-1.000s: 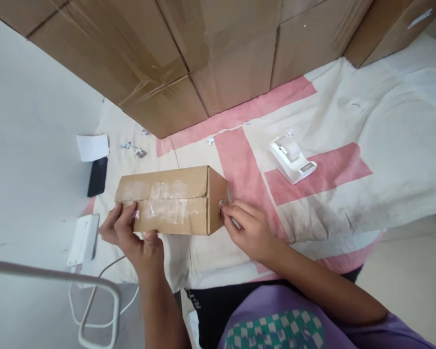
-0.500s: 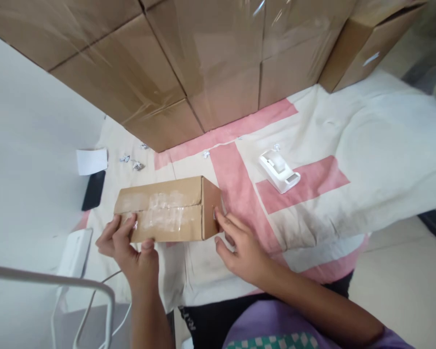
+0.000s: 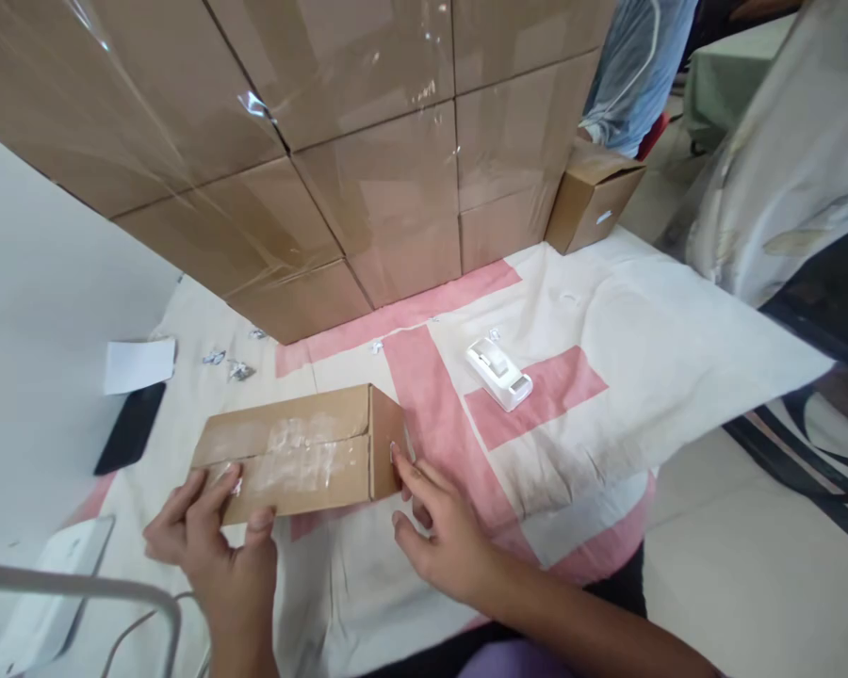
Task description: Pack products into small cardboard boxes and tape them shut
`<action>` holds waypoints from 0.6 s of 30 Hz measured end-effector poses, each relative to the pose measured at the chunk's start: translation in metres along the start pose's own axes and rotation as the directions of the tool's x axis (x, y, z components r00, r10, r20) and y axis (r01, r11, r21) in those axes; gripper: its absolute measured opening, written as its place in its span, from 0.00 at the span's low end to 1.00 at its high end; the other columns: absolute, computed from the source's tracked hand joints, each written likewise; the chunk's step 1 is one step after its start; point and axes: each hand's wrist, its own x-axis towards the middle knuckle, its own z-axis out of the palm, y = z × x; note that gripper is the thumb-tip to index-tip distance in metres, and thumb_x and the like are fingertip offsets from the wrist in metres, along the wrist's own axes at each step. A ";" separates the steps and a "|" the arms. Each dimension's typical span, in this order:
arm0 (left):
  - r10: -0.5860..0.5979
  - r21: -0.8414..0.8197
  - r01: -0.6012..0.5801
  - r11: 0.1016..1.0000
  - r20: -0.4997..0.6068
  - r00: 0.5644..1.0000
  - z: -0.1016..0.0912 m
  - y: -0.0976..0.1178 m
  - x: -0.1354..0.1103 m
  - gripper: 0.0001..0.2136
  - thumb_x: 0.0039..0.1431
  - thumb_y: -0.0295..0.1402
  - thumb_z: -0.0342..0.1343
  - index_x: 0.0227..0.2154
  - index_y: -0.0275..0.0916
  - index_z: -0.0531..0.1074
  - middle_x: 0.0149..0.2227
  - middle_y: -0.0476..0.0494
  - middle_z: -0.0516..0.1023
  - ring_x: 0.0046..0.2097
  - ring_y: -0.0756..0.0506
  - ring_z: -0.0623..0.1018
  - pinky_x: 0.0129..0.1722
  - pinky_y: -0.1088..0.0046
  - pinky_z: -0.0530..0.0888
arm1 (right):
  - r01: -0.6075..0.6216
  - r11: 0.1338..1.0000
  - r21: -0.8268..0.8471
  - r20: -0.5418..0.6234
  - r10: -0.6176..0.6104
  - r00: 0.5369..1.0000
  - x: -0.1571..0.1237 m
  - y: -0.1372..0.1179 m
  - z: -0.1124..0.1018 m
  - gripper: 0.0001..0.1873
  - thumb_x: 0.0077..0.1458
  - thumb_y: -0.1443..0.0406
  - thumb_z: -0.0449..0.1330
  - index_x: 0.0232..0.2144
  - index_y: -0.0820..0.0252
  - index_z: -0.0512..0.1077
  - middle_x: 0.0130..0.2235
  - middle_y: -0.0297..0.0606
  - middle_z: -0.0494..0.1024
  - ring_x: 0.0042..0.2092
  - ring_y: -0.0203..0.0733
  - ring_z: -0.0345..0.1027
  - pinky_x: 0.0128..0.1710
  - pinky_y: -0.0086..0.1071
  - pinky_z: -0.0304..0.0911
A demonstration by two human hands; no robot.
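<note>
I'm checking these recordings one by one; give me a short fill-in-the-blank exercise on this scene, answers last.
1. The left hand holds the small carton, its fingers on the taped face and its ____ at the near edge.
2. The index finger of the ____ hand is at the small carton's end face.
3. The cloth under the white dispenser is cream with patches of ____.
Missing words: thumb; right; pink.
</note>
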 end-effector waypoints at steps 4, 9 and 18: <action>-0.007 -0.007 0.007 1.000 0.011 1.000 0.000 -0.012 -0.002 0.26 0.63 0.51 0.57 0.53 0.33 0.75 0.63 0.28 0.66 0.69 0.28 0.60 0.69 0.41 0.56 | -0.004 0.999 0.038 -0.002 0.004 1.000 0.003 0.000 0.000 0.43 0.56 0.69 0.57 0.72 0.50 0.53 0.41 0.34 0.68 0.33 0.34 0.60 0.33 0.31 0.63; 0.036 0.014 -0.036 0.999 0.003 0.999 0.002 -0.021 -0.003 0.26 0.63 0.51 0.56 0.53 0.35 0.74 0.62 0.29 0.67 0.68 0.28 0.62 0.68 0.39 0.57 | -0.002 1.000 -0.031 -0.007 0.001 1.000 -0.002 0.004 0.001 0.43 0.56 0.69 0.58 0.72 0.48 0.54 0.44 0.36 0.69 0.32 0.33 0.60 0.32 0.31 0.63; 0.064 0.050 -0.063 0.997 -0.018 0.998 0.005 -0.027 -0.004 0.25 0.63 0.51 0.56 0.52 0.35 0.75 0.62 0.28 0.69 0.67 0.28 0.64 0.68 0.39 0.57 | -0.060 0.997 -0.047 -0.025 0.059 0.998 -0.005 0.002 0.006 0.47 0.55 0.68 0.60 0.73 0.43 0.50 0.43 0.34 0.68 0.32 0.33 0.61 0.30 0.30 0.62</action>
